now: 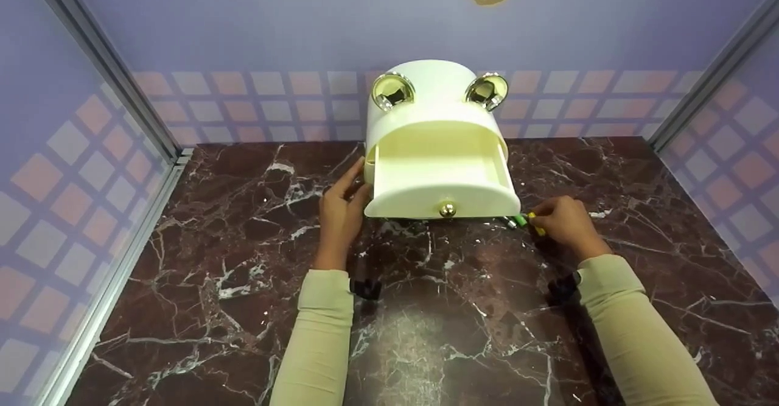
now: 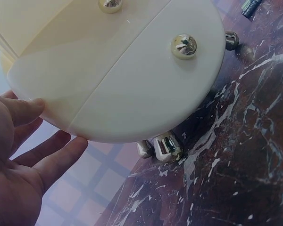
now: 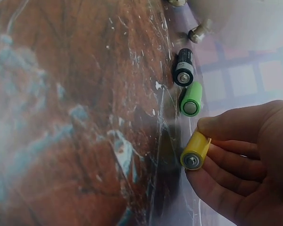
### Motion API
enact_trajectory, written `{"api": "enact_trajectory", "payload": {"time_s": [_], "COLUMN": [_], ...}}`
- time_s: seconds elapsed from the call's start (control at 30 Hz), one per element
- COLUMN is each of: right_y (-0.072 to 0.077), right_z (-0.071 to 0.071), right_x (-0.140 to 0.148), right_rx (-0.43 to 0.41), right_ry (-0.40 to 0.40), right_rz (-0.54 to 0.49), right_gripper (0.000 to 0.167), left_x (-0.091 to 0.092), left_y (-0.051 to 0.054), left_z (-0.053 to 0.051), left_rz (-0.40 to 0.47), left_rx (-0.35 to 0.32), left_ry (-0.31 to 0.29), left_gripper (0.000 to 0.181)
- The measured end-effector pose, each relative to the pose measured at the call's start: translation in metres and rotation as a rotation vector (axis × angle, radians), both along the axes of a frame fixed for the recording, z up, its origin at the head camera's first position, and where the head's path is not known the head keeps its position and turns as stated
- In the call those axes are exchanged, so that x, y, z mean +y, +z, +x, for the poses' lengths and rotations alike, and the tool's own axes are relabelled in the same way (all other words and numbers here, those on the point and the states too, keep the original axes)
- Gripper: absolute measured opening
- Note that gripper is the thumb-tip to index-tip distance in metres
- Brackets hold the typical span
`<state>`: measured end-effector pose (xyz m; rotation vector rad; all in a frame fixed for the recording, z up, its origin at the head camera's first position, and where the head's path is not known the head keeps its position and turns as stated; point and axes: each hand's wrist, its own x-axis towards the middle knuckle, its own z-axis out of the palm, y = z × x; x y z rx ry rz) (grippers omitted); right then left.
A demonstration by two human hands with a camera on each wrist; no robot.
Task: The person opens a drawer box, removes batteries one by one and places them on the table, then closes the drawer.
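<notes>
A: Leftmost entry?
B: Left hand (image 1: 342, 211), at the left side of a white case (image 1: 435, 114). The head view hides its fingertips; the left wrist view shows the fingers extended and spread, tips touching the case's edge.
A: The case itself?
B: Two gold domes (image 1: 394, 91) above, whole in the head view only. Beneath them, one drawer (image 1: 438, 165), standing out, with a gold knob (image 1: 447, 209). Its front masks everything underneath from the head camera; the left wrist view supplies a lower panel (image 2: 146, 89), a second knob (image 2: 184, 46) and metal feet (image 2: 167, 147) on a marble-patterned table (image 1: 243, 333).
A: Right of that?
B: Dark battery (image 3: 184, 67), then green battery (image 3: 192, 100), both on the table. The head view has the dark one partly behind the drawer front; the right wrist view gives both with terminal ends forward. Lettering on the dark one: too small to read.
A: Final entries?
B: Yellow battery (image 3: 195, 151), near the green, and right hand (image 1: 566, 223), thumb and fingers clamped on it. Whether the yellow one touches the table, I cannot tell.
</notes>
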<state>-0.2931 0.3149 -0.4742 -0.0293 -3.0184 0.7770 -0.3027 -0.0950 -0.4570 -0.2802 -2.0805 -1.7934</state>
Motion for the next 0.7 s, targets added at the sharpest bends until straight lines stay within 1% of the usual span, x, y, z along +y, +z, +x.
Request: {"api": "enact_trajectory", "payload": {"time_s": [0.13,0.43,0.7], "right_y": [-0.0007,-0.0012,0.0015], "right_z": [-0.0008,-0.0006,0.0025], "right_x": [-0.0006,-0.0004,0.0006], "right_rx": [0.007,0.007,-0.012], "right_ry": [0.011,0.005,-0.019], "right_rz": [0.006,0.009,-0.018], "right_gripper": [0.017,0.016,0.020], "left_x": [-0.0011,-0.0012,-0.0021], "left_y": [-0.0031,-0.0014,-0.0010], "left_z": [-0.0021,-0.0008,0.0012], "left_rz": [-0.004,-0.039,-0.031], "left_rx": [0.019,0.022,-0.028], "left_ry": [-0.001,0.013,0.001], "left_gripper": [0.044,0.044,0.044]}}
